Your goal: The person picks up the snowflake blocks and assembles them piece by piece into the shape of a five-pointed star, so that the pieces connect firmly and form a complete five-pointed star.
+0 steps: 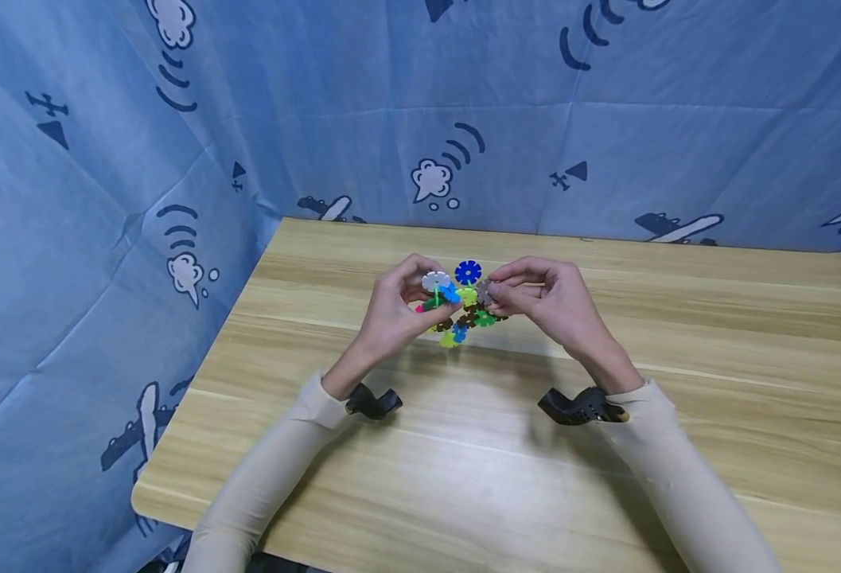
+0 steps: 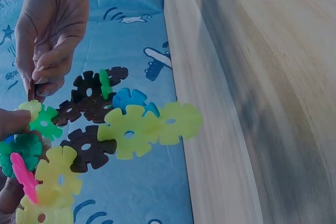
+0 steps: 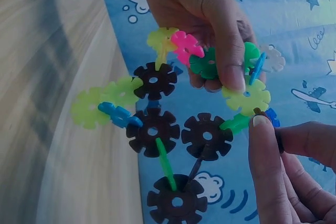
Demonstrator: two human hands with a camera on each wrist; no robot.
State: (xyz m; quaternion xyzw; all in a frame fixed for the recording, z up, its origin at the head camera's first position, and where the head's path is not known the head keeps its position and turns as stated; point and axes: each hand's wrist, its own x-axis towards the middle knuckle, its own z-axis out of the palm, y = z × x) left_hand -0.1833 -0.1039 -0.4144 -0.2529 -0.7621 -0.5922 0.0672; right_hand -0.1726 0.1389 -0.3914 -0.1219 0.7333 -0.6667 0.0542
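Several slotted plastic snowflake discs, joined edge to edge, form one branching piece, with a yellow-green disc (image 2: 118, 132), a dark brown disc (image 3: 139, 134) and a pink disc (image 3: 185, 50) among them. My left hand (image 1: 394, 312) grips this piece by its green and yellow-green discs, thumb on one side. Between thumb and fingertips, my right hand (image 1: 550, 302) pinches another brown disc (image 1: 484, 292), at the edge of the yellow-green part. A white disc (image 1: 436, 281) and a dark blue disc (image 1: 461, 273) top the joined piece. Fingers hide part of the brown disc's edge.
Both hands are raised over a wooden table (image 1: 463, 446). Blue cloth (image 1: 363, 159) printed with planes and clouds hangs behind the table and along its left side. A black wrist mount (image 1: 373, 402) sits on the left wrist, another (image 1: 581, 406) on the right.
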